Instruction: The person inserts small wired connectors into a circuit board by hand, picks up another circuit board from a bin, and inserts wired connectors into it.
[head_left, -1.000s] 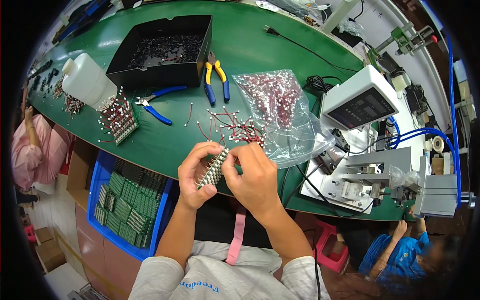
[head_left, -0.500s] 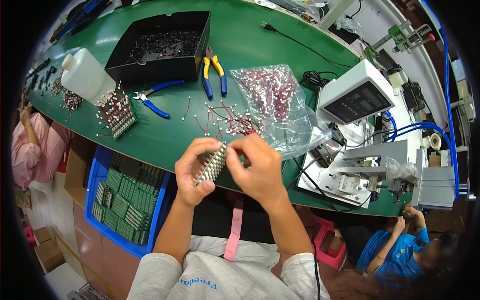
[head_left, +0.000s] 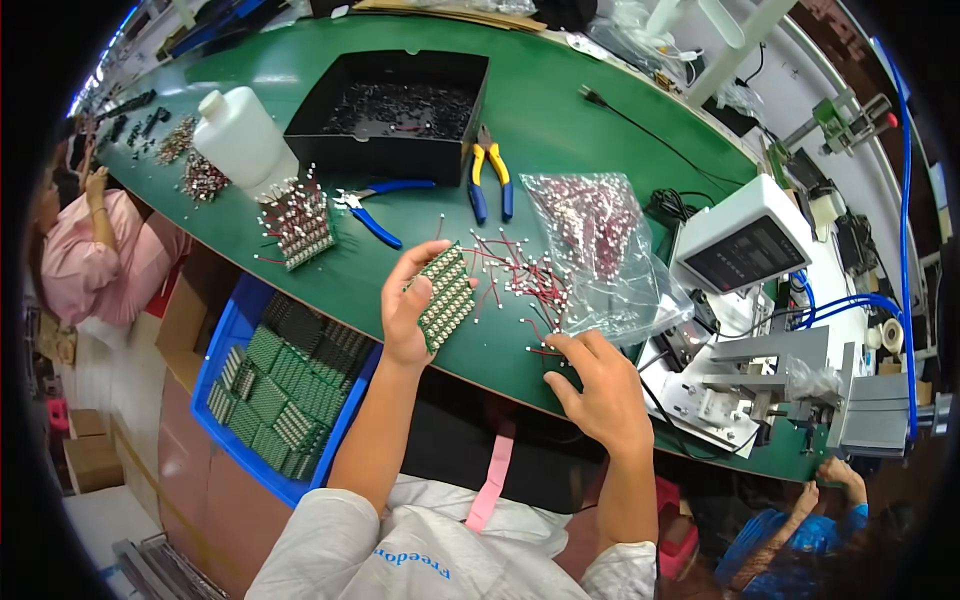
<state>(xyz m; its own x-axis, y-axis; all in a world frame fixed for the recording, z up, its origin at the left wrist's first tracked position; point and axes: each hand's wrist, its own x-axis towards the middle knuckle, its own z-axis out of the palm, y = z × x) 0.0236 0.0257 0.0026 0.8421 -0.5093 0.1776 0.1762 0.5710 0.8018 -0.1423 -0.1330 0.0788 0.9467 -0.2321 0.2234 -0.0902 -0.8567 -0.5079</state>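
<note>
My left hand (head_left: 408, 312) grips a green circuit board panel (head_left: 447, 300) with rows of small pale components, thumb across its face. It is held tilted above the table's near edge. My right hand (head_left: 608, 395) is at the near side of a loose pile of red wires with white connectors (head_left: 540, 282). Its thumb and index finger are apart, and the index fingertip is at a single wire; whether it touches the wire is unclear. Left of the board panel, another panel (head_left: 305, 240) stands with many red wires sticking out of it.
Blue-handled cutters (head_left: 375, 222), yellow-and-blue pliers (head_left: 491, 180), a black box of small parts (head_left: 385, 150) and a white bottle (head_left: 240, 140) lie beyond. A clear bag of wires (head_left: 590, 225) and a machine (head_left: 740, 240) sit right. A blue bin (head_left: 222, 385) holds panels. Two people sit nearby.
My right hand has left the board panel and moved right to the wires. The panel in my left hand has turned so its face shows more. The whole view has shifted.
</note>
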